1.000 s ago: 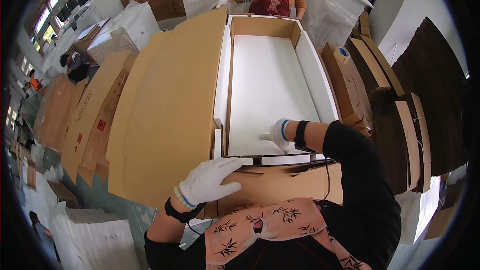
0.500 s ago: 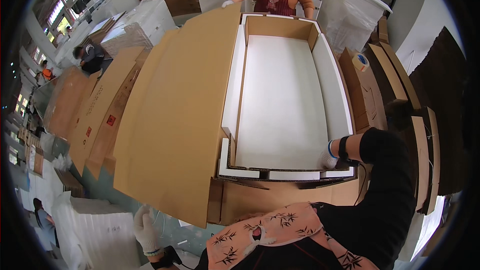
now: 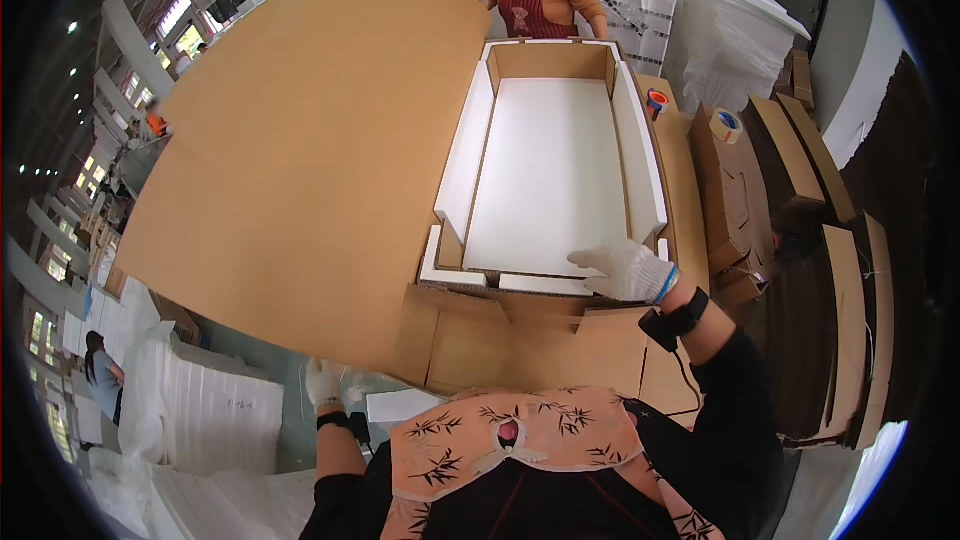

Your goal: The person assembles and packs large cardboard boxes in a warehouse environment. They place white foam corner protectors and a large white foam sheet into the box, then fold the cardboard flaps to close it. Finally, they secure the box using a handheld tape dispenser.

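Observation:
A long carton [image 3: 465, 292] stands open before me, with white foam strips [image 3: 647, 155] along its sides and a flat white panel [image 3: 545, 180] inside. Its big brown cardboard flap [image 3: 300, 150] is raised and slanting on the left. At the flap's near lower edge, my gloved left hand [image 3: 325, 385] holds the board, its fingertips partly hidden. My gloved right hand [image 3: 628, 272] lies over the carton's near right corner, fingers stretched leftward, holding nothing. At the far end a person in a striped apron [image 3: 527, 5] has a hand at the flap's far edge.
A tape roll [image 3: 725, 126] sits on a brown box [image 3: 720, 190] at right, and a red-and-blue tape roll [image 3: 656, 103] lies beside the carton. Folded cardboard [image 3: 848, 330] stands farther right. Wrapped white stacks [image 3: 225, 405] stand at lower left, more white foam [image 3: 735, 35] at the back.
The flap has swung up on the left. My left hand has risen to its near edge. My right hand has moved out of the carton's inner corner and onto its near edge.

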Demonstrator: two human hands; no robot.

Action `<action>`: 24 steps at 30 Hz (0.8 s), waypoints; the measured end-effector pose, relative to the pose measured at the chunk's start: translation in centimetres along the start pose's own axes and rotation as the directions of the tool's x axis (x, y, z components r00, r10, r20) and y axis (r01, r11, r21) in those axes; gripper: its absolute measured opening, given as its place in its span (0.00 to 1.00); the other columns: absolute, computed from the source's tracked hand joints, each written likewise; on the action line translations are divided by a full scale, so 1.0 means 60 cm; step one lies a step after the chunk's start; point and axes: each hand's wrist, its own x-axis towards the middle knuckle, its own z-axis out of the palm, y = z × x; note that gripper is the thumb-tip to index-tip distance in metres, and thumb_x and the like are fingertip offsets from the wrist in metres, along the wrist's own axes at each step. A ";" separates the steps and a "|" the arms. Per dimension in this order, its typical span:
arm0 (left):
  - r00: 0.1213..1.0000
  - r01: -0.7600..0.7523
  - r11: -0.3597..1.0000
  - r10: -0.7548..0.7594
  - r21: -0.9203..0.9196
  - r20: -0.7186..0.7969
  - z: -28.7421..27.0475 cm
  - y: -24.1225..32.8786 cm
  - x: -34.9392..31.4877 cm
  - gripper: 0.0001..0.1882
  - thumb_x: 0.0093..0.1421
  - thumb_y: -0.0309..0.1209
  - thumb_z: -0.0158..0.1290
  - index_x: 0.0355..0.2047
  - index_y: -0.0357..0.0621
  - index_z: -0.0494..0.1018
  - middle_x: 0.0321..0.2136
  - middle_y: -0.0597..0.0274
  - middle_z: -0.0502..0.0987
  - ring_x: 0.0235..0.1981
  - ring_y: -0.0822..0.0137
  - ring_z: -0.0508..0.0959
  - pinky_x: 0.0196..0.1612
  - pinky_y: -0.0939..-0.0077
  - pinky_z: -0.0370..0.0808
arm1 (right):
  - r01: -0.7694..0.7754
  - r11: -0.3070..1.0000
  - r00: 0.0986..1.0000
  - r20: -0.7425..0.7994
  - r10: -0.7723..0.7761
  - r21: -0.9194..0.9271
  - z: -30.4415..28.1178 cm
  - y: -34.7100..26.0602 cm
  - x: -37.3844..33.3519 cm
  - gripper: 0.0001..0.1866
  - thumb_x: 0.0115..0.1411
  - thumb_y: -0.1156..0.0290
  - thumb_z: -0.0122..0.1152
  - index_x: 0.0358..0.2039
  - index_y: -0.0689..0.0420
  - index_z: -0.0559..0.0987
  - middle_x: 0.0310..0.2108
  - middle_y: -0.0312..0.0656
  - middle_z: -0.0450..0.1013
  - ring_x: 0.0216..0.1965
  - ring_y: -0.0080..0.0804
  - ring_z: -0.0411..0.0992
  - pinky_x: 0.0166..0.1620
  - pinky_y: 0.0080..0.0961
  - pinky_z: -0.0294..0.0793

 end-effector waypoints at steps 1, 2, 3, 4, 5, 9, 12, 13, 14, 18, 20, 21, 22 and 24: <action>0.989 0.014 0.972 -0.048 0.235 0.140 0.033 -0.006 -0.016 0.21 0.59 0.38 0.53 0.48 0.36 0.75 0.47 0.43 0.78 0.47 0.50 0.78 0.53 0.63 0.72 | 0.016 0.998 0.998 -0.066 -0.011 0.066 -0.004 -0.026 -0.029 0.23 0.56 0.65 0.58 0.53 0.58 0.76 0.46 0.55 0.76 0.47 0.55 0.75 0.51 0.43 0.75; 0.941 -0.036 0.876 -0.133 0.481 0.313 0.072 0.001 -0.036 0.25 0.57 0.44 0.53 0.48 0.38 0.74 0.49 0.43 0.77 0.48 0.47 0.77 0.54 0.60 0.72 | 0.050 0.997 0.986 -0.163 -0.041 0.053 0.011 -0.030 -0.066 0.23 0.55 0.67 0.60 0.51 0.58 0.77 0.44 0.55 0.77 0.45 0.54 0.76 0.49 0.42 0.76; 0.856 -0.182 0.733 -0.211 0.656 0.473 0.110 0.013 -0.058 0.30 0.54 0.50 0.54 0.49 0.39 0.73 0.52 0.42 0.75 0.50 0.44 0.76 0.55 0.57 0.71 | 0.091 0.995 0.961 -0.265 -0.080 0.032 0.028 -0.023 -0.104 0.22 0.53 0.69 0.63 0.50 0.59 0.77 0.41 0.54 0.78 0.43 0.53 0.76 0.47 0.42 0.77; 0.870 -0.221 0.727 -0.154 0.650 0.468 0.149 0.011 -0.096 0.28 0.55 0.47 0.53 0.50 0.40 0.73 0.54 0.44 0.74 0.52 0.44 0.75 0.55 0.56 0.71 | 0.120 0.993 0.922 -0.369 -0.114 -0.007 0.038 -0.023 -0.132 0.23 0.51 0.71 0.64 0.49 0.60 0.77 0.42 0.54 0.77 0.45 0.54 0.76 0.48 0.42 0.76; 0.882 -0.258 0.717 -0.098 0.648 0.460 0.177 -0.001 -0.112 0.27 0.56 0.45 0.53 0.52 0.41 0.72 0.56 0.46 0.72 0.54 0.44 0.73 0.55 0.55 0.70 | 0.146 0.988 0.870 -0.469 -0.150 -0.044 0.051 -0.018 -0.160 0.23 0.49 0.72 0.65 0.48 0.61 0.76 0.43 0.54 0.77 0.46 0.54 0.75 0.50 0.42 0.76; 0.739 -0.670 0.336 0.219 0.662 0.637 0.202 -0.096 -0.062 0.20 0.60 0.38 0.50 0.51 0.46 0.74 0.55 0.51 0.72 0.57 0.47 0.69 0.56 0.54 0.68 | -0.207 0.978 0.751 -0.645 0.141 -0.027 0.165 0.017 -0.271 0.29 0.46 0.77 0.66 0.52 0.63 0.75 0.50 0.57 0.74 0.53 0.57 0.72 0.57 0.45 0.72; 0.611 -0.775 0.074 0.341 0.627 0.715 0.237 -0.022 -0.086 0.17 0.61 0.34 0.49 0.50 0.53 0.75 0.52 0.56 0.73 0.57 0.50 0.70 0.54 0.53 0.70 | -0.448 0.892 0.716 -0.571 0.401 0.063 0.267 0.053 -0.390 0.31 0.47 0.75 0.65 0.55 0.63 0.73 0.53 0.59 0.72 0.55 0.59 0.70 0.58 0.46 0.70; 0.639 -0.762 0.145 0.322 0.631 0.698 0.227 -0.061 -0.071 0.16 0.61 0.34 0.49 0.50 0.52 0.75 0.51 0.56 0.74 0.55 0.49 0.71 0.53 0.53 0.71 | -0.491 0.860 0.705 -0.518 0.484 0.136 0.303 0.050 -0.413 0.31 0.48 0.74 0.65 0.55 0.64 0.72 0.54 0.60 0.71 0.55 0.59 0.70 0.58 0.46 0.70; 0.681 -0.730 0.209 0.292 0.650 0.671 0.201 -0.116 -0.049 0.16 0.61 0.34 0.49 0.49 0.52 0.76 0.49 0.56 0.75 0.54 0.48 0.72 0.52 0.54 0.72 | -0.506 0.854 0.729 -0.468 0.499 0.123 0.340 0.042 -0.423 0.31 0.48 0.73 0.65 0.55 0.64 0.72 0.54 0.60 0.71 0.56 0.59 0.69 0.58 0.46 0.70; 0.733 -0.681 0.478 0.451 0.556 0.510 0.140 -0.202 -0.002 0.17 0.62 0.37 0.48 0.48 0.48 0.77 0.46 0.52 0.78 0.51 0.46 0.76 0.52 0.57 0.75 | -0.553 0.827 0.767 -0.323 0.555 0.108 0.444 -0.001 -0.449 0.31 0.49 0.68 0.65 0.55 0.64 0.72 0.54 0.60 0.71 0.57 0.59 0.68 0.58 0.46 0.70; 0.787 -0.598 0.467 0.185 0.652 0.589 0.117 -0.129 0.003 0.18 0.62 0.39 0.48 0.49 0.48 0.77 0.47 0.49 0.79 0.51 0.46 0.77 0.53 0.59 0.74 | -0.592 0.803 0.756 -0.300 0.581 0.065 0.481 -0.019 -0.459 0.30 0.50 0.65 0.64 0.53 0.63 0.73 0.53 0.61 0.71 0.54 0.59 0.70 0.57 0.46 0.70; 0.792 -0.574 0.407 0.055 0.710 0.608 0.079 -0.058 0.005 0.19 0.62 0.39 0.48 0.49 0.48 0.77 0.48 0.48 0.79 0.51 0.47 0.77 0.54 0.60 0.74 | -0.592 0.803 0.767 -0.258 0.587 0.068 0.483 -0.042 -0.441 0.29 0.50 0.64 0.64 0.52 0.63 0.73 0.53 0.60 0.71 0.54 0.60 0.69 0.57 0.47 0.70; 0.908 -0.360 0.685 0.102 0.634 0.406 0.046 -0.070 0.020 0.20 0.62 0.40 0.48 0.51 0.47 0.76 0.50 0.46 0.78 0.52 0.48 0.77 0.54 0.59 0.74 | -0.592 0.803 0.778 -0.214 0.591 0.069 0.487 -0.064 -0.416 0.29 0.51 0.63 0.64 0.52 0.63 0.74 0.53 0.60 0.70 0.53 0.60 0.69 0.56 0.48 0.70; 0.993 -0.099 0.875 0.053 0.475 0.109 -0.097 -0.133 0.017 0.22 0.62 0.41 0.48 0.52 0.46 0.76 0.51 0.44 0.77 0.54 0.49 0.76 0.56 0.57 0.72 | -0.520 0.853 0.830 -0.270 0.489 -0.052 0.514 -0.087 -0.363 0.28 0.52 0.59 0.64 0.50 0.62 0.74 0.54 0.59 0.68 0.55 0.60 0.66 0.57 0.52 0.67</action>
